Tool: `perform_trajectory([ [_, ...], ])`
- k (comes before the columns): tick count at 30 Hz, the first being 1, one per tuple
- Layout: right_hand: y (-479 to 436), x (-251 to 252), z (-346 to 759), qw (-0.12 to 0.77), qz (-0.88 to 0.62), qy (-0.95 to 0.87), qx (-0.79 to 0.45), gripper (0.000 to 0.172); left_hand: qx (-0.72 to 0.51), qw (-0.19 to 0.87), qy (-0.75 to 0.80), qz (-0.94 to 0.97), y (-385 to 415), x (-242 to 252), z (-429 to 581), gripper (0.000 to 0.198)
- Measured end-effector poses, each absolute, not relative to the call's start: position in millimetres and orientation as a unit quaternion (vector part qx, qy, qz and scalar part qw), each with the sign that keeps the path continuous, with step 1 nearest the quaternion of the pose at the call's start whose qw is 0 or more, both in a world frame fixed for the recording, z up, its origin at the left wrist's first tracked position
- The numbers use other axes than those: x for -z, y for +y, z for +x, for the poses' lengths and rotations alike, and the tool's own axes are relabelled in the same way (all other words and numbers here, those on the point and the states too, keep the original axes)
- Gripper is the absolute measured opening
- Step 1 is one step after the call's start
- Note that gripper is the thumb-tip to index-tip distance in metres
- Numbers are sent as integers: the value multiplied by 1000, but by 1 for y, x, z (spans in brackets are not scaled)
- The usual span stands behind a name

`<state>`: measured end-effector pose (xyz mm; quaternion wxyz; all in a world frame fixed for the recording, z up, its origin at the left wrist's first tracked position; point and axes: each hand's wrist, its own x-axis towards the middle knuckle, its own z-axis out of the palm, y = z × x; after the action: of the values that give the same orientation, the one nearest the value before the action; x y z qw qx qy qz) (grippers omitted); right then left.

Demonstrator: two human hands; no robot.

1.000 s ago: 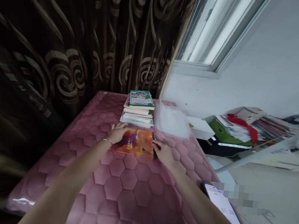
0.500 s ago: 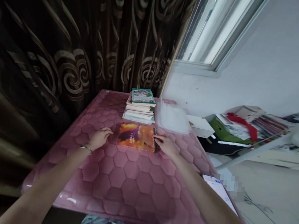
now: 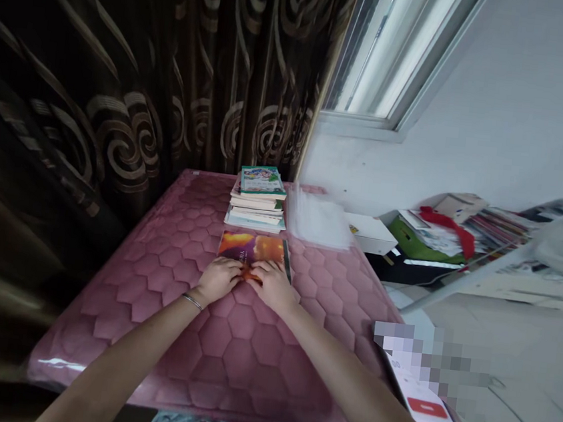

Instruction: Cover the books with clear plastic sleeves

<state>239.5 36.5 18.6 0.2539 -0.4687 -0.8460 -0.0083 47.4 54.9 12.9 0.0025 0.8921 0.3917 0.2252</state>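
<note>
A book (image 3: 257,246) with an orange and purple cover lies flat on the pink table cover. My left hand (image 3: 222,277) is at its near edge, fingers curled over the cover. Close beside it, my right hand (image 3: 272,285) bends its fingers over the same edge, and the fingertips of both hands almost meet. The thumbs are mostly hidden. A bracelet (image 3: 192,301) circles my left wrist. Just beyond the book stands a stack of books (image 3: 256,212), topped by a green-edged one with a colourful cover.
Clear plastic sheets (image 3: 319,220) lie right of the stack on the table (image 3: 238,361). A phone (image 3: 426,387) with a lit screen is at the right edge. Farther right are a white box (image 3: 372,235) and a green bin (image 3: 409,241) of papers. Dark curtains (image 3: 195,74) hang behind.
Both hands have moved from the book's left and right sides inward to the middle of its near edge. The view has shifted slightly, showing more of the phone.
</note>
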Motion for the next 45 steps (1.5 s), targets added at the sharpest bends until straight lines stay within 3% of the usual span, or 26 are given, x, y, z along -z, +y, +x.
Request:
perform_trajectory([
  [7, 36, -10, 299, 316, -481, -818, 24, 14, -226, 16, 391, 892, 58, -21, 7, 11],
  [18, 38, -5, 330, 306, -465, -831, 3, 17, -300, 88, 403, 860, 62, -2, -11, 15],
  [22, 65, -25, 324, 243, -468, -849, -41, 30, -300, 83, 402, 861, 61, -4, -9, 14],
  [26, 104, -44, 303, 148, -546, -824, -33, 24, -298, 59, 433, 849, 52, -11, -2, 15],
  [31, 144, -41, 285, 96, -589, -801, -53, 39, -327, 32, 516, 791, 22, -19, 21, 25],
  [33, 154, -37, 283, 73, -592, -800, -65, 40, -354, 86, 541, 758, 11, -20, 33, 24],
  [38, 162, -32, 284, 50, -602, -793, -77, 49, -349, 380, 612, 600, 11, -15, 62, 17],
  [45, 140, -39, 296, 70, -622, -774, -95, 55, -369, 438, 639, 513, 37, -5, 70, 11],
])
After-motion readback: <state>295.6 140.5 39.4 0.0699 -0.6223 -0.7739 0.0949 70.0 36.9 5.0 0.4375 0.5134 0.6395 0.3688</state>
